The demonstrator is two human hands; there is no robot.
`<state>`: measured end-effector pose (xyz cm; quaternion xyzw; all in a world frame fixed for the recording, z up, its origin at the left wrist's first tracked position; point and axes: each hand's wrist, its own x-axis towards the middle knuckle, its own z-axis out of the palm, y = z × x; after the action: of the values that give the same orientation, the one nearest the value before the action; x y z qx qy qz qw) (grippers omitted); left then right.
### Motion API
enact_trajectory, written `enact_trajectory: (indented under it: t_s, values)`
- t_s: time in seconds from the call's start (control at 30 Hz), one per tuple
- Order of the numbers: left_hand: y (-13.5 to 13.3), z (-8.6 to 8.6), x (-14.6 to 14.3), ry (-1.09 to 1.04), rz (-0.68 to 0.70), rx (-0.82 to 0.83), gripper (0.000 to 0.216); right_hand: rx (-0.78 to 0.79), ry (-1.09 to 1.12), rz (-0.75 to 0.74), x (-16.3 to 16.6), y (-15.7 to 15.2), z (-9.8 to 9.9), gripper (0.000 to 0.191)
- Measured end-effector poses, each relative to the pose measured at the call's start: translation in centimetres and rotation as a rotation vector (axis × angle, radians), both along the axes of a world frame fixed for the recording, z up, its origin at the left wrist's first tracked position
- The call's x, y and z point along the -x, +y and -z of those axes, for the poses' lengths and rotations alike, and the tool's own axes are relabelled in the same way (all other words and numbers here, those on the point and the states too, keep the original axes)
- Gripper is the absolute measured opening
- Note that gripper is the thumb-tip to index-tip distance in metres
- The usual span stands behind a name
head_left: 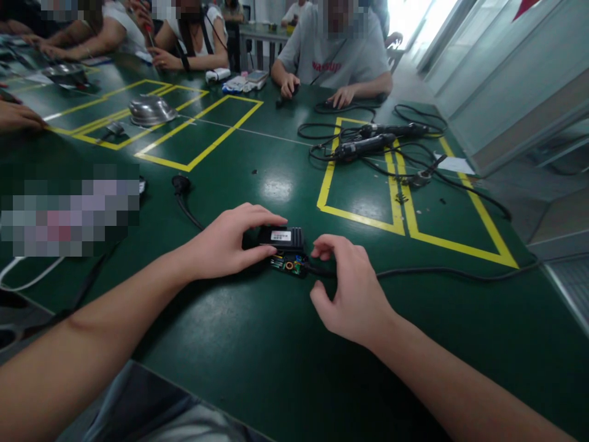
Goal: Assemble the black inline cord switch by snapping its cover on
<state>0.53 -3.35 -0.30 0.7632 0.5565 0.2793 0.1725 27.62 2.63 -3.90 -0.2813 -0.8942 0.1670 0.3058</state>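
Note:
My left hand (225, 242) holds the left end of a small black ribbed case (294, 236) with a white label, its thumb and fingers along the two sides. In front of the label, a green circuit board (289, 265) with a copper coil lies exposed. A black cable (414, 270) leads from the board's right end across the table. Around that end of the cable, my right hand (352, 288) is curved with thumb and fingers apart, gripping nothing. A black plug (181, 183) on a cord lies beyond my left hand.
Two black corded electric screwdrivers (363, 146) and loose cords lie at the right, near small screws (402, 197). Metal bowls (151, 110) stand at the back left. Yellow tape (363, 220) marks the green table (239, 344). Across it, a person (331, 49) handles dark objects.

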Motion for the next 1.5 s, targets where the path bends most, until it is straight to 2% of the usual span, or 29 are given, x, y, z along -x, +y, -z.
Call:
enact_trajectory:
  t_s: [0.13,0.3,0.43,0.77,1.23,1.4,1.5]
  values:
    - [-0.5,-0.5,-0.9,0.013,0.146,0.028,0.038,0.017,-0.047,-0.037,0.1,-0.1,-0.2,0.048]
    - [-0.3,-0.4,-1.0,0.045,0.182,0.047,0.034,0.018,-0.086,-0.05,0.2,0.0,-0.2,0.032]
    - [-0.4,-0.4,-1.1,0.06,0.179,0.067,0.035,-0.002,-0.092,-0.031,0.2,0.1,0.1,0.024]
    - [-0.6,-0.6,-1.5,0.11,0.169,0.071,0.035,0.03,-0.095,-0.021,0.0,0.3,0.0,0.023]
    - [-0.5,-0.6,-1.5,0.092,0.146,0.097,0.037,-0.009,-0.107,-0.027,0.0,0.1,0.0,0.023]
    - [-0.4,-0.7,-1.3,0.014,0.144,0.122,0.035,-0.011,-0.126,-0.029,0.0,0.1,-0.1,0.026]
    - [-0.3,-0.7,-0.8,-0.054,0.079,0.114,0.036,0.005,-0.095,-0.012,0.1,0.1,-0.1,0.031]
